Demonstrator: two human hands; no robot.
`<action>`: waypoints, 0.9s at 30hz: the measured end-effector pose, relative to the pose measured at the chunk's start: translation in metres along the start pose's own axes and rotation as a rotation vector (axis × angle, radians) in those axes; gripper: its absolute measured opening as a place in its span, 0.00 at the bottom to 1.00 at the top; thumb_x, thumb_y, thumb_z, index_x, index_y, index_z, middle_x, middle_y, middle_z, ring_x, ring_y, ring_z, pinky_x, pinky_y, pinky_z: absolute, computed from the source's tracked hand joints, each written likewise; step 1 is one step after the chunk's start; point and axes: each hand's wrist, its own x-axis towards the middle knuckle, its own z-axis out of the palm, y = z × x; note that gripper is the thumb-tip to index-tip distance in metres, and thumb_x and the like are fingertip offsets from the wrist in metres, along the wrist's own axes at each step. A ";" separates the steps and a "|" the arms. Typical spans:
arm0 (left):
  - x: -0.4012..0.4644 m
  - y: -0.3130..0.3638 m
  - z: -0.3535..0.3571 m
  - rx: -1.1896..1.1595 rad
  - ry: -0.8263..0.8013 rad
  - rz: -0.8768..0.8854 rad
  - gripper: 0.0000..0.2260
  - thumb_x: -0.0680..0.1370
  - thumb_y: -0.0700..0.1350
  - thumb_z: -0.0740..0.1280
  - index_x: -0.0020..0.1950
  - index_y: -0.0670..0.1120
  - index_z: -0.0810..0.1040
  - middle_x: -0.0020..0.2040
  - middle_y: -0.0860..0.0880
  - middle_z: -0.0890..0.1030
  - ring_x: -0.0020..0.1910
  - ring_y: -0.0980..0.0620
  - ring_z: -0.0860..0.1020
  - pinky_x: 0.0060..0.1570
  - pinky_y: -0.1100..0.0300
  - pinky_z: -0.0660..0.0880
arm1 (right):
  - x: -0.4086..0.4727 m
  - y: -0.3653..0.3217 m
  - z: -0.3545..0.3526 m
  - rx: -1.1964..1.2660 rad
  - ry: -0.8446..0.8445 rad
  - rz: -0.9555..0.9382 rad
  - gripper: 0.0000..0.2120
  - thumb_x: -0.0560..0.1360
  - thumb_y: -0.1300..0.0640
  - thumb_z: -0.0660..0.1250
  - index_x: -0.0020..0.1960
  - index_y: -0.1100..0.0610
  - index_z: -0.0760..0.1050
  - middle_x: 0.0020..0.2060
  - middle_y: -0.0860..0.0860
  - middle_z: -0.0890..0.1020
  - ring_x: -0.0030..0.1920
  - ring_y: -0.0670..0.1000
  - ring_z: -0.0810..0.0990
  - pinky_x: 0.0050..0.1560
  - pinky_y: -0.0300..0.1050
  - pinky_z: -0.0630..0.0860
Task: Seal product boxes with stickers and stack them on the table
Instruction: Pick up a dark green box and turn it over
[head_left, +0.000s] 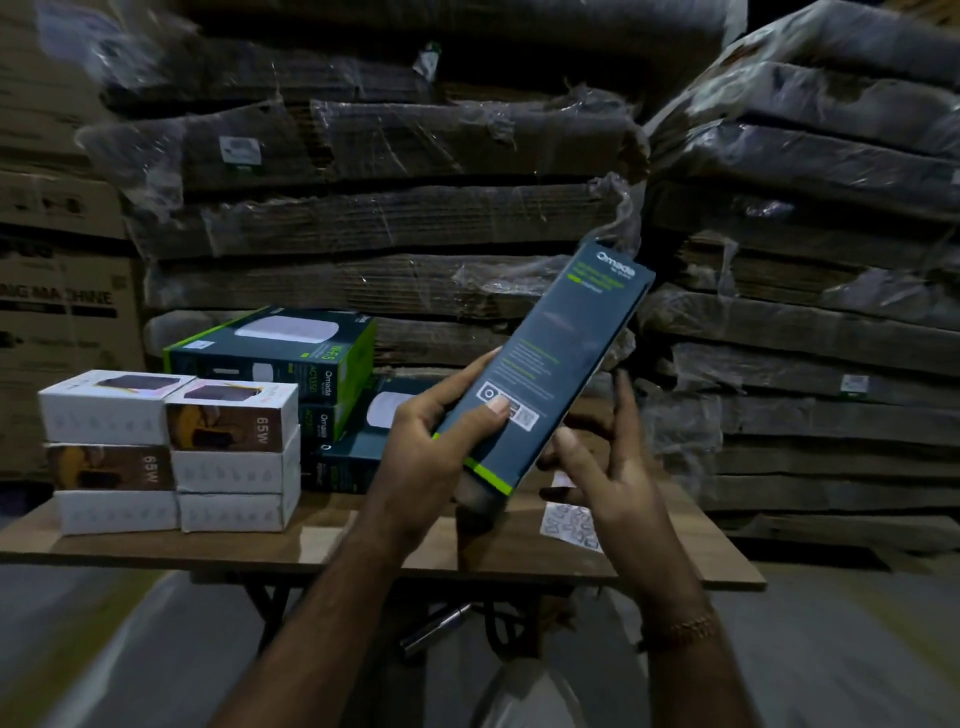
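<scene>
The left hand (431, 441) is gripping the near end of a dark product box (540, 374), thumb laid across its printed face and fingers curled round the far edge. The box is slanting up and away to the right, its long axis running from that hand toward the upper right. The right hand (608, 467) is hovering just beside the box's lower right edge, fingers loosely spread and holding nothing I can make out, so it looks the nearer one for pressing on a seal. Just below it a sticker sheet (571, 525) is lying on the tabletop (322, 545). Beyond the left hand, sealed dark boxes (280, 353) and white boxes (171, 452) are standing stacked.
</scene>
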 end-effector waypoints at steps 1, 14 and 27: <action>0.003 0.002 -0.001 0.014 0.007 -0.003 0.17 0.79 0.47 0.75 0.68 0.51 0.84 0.59 0.50 0.88 0.56 0.51 0.86 0.48 0.61 0.82 | 0.004 -0.001 -0.005 -0.031 0.018 0.006 0.53 0.68 0.29 0.77 0.78 0.22 0.42 0.83 0.47 0.63 0.75 0.56 0.75 0.68 0.68 0.78; 0.023 0.011 -0.016 -0.027 0.004 -0.122 0.22 0.78 0.62 0.64 0.55 0.48 0.90 0.52 0.40 0.88 0.44 0.46 0.86 0.41 0.55 0.81 | 0.029 0.010 -0.042 -0.293 0.158 -0.099 0.74 0.48 0.34 0.89 0.81 0.36 0.44 0.79 0.42 0.65 0.73 0.58 0.76 0.70 0.65 0.77; 0.017 0.023 -0.011 -0.280 0.077 -0.498 0.13 0.80 0.58 0.69 0.49 0.50 0.86 0.45 0.44 0.85 0.41 0.40 0.83 0.56 0.34 0.80 | 0.014 0.003 -0.035 -0.133 0.293 -0.238 0.61 0.59 0.60 0.88 0.79 0.51 0.52 0.70 0.32 0.71 0.64 0.48 0.83 0.64 0.51 0.82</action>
